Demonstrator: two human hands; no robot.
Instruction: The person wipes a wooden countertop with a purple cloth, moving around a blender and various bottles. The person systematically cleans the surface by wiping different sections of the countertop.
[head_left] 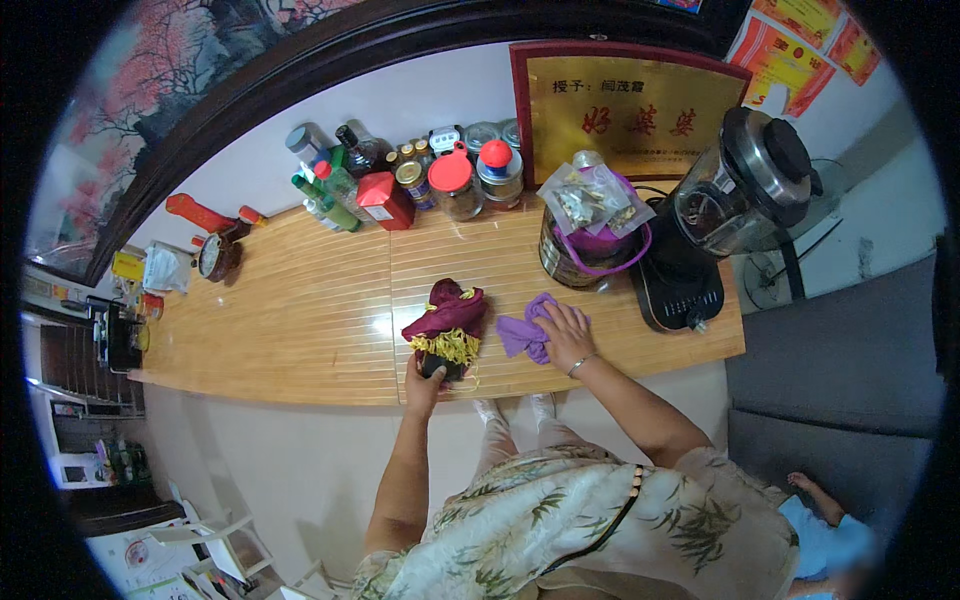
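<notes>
My left hand [424,388] grips the dark lower end of a maroon cloth-covered object [446,318] with yellow fringe, at the table's near edge. What is under the cloth is hidden. To its right, my right hand [566,338], with a bracelet at the wrist, presses on a crumpled purple cloth [522,330], its fingers bent over the fabric. Both things rest on the light wooden table [310,300].
Jars and bottles line the wall, among them a red-lidded jar [456,186] and a red tin [386,202]. Right stand a large container [562,252] with a purple handle and a blender [690,290]. A brown bowl [216,256] sits far left. A person [825,530] is at the lower right.
</notes>
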